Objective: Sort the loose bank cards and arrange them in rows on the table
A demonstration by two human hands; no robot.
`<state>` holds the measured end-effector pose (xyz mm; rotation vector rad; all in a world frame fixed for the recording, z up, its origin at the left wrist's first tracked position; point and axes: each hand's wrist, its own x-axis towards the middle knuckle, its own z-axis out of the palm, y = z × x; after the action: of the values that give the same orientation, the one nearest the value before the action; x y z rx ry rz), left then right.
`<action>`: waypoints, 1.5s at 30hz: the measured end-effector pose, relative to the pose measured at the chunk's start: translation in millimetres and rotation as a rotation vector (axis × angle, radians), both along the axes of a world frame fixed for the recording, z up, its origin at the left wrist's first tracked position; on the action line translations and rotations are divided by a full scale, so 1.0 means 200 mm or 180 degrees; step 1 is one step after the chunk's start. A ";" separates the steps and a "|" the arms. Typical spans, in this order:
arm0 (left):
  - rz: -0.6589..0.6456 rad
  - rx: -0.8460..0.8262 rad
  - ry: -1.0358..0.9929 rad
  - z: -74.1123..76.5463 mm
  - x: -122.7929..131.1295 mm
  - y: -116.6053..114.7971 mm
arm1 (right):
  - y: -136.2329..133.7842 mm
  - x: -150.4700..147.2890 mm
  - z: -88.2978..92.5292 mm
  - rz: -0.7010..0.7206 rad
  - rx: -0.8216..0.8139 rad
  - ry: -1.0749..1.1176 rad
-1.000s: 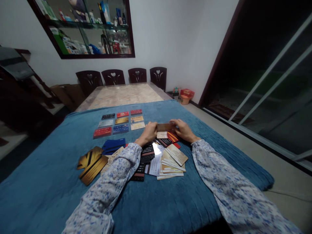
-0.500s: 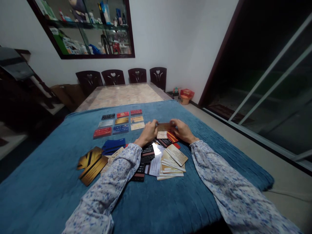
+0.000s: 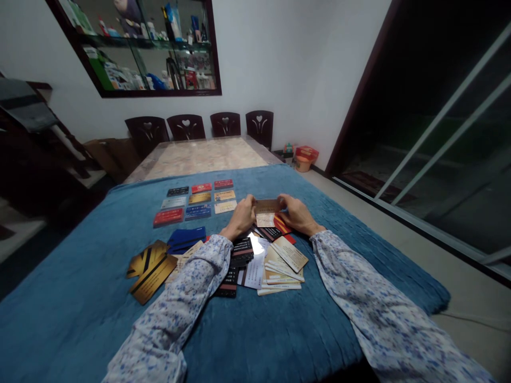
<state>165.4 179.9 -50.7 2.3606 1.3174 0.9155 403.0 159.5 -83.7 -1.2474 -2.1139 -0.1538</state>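
Between my two hands a brownish card point(image 3: 266, 205) stands tilted up, gripped at its ends; whether it is one card or a small stack I cannot tell. My left hand point(image 3: 242, 218) has its fingers closed on the left end, and my right hand point(image 3: 297, 214) pinches the right end. Just below lie a pale card point(image 3: 265, 219) and a red and yellow card point(image 3: 281, 224). Nearer to me are black cards point(image 3: 242, 249), a white card point(image 3: 253, 272) and a fan of cream-gold cards point(image 3: 284, 266). My left sleeve partly covers some cards.
Rows of neatly stacked cards point(image 3: 198, 198) lie farther off to the left. Blue cards point(image 3: 186, 239) and gold cards point(image 3: 154, 276) are left of my left forearm. A blue cloth point(image 3: 303, 330) covers the near table; chairs point(image 3: 225, 125) stand behind the marble tabletop point(image 3: 207, 151).
My hands and the brownish card have shifted very slightly left, and the card's face leans a little differently. The other cards lie as before.
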 end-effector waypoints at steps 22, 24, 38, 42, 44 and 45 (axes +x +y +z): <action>-0.0055 0.0279 0.0401 0.03 -0.01 -0.03 | -0.01 -0.02 0.01 -0.0104 0.0180 -0.0019; -0.0066 0.0294 0.0459 0.03 -0.01 -0.03 | -0.01 -0.02 0.01 -0.0118 0.0164 -0.0033; -0.0081 0.0451 0.0693 0.05 -0.01 -0.04 | -0.01 -0.03 0.01 -0.0007 0.0146 0.0084; -0.0039 0.0503 0.0892 0.07 -0.01 -0.05 | -0.01 -0.03 0.02 0.0009 0.0099 0.0089; -0.0006 0.0504 0.0992 0.08 -0.01 -0.06 | -0.01 -0.03 0.03 -0.0012 0.0058 0.0064; 0.0009 0.0495 0.1031 0.09 -0.01 -0.06 | -0.01 -0.03 0.04 -0.0007 0.0039 0.0048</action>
<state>162.6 167.0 -32.9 2.7175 1.4078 0.6770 396.1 156.8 -75.8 -1.2402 -2.0958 -0.1576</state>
